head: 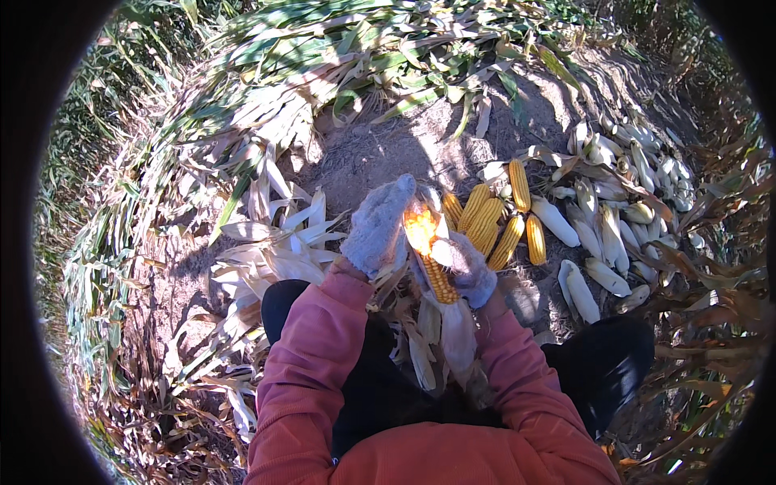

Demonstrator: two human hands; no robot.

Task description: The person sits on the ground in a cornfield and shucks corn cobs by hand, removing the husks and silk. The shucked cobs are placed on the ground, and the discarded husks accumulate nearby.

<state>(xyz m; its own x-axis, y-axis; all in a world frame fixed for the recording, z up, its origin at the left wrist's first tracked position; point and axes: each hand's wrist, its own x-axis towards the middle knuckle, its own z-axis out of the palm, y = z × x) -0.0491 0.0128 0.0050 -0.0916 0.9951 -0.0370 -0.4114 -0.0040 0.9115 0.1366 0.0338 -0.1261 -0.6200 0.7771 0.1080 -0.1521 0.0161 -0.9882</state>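
Note:
Both hands wear pale fabric work gloves and meet around one ear of corn [438, 280] in front of my body. Its yellow kernels show along most of the length, and sunlight glares on the upper half. My left hand [381, 230] is at the upper left of the ear, against its top and husk. On the other side, my right hand [467, 267] wraps the ear's lower middle. Peeled husk [458, 339] hangs below the ear between my knees. Just right of the hands lies a small pile of bare yellow corn ears [482, 215].
A heap of ears in pale husks [612, 224] spreads to the right. Loose dry husks [273, 260] lie at left on bare soil [376, 148]. Cut corn stalks and leaves [339, 54] arc across the far side and left. Dry brown leaves [715, 303] crowd the right edge.

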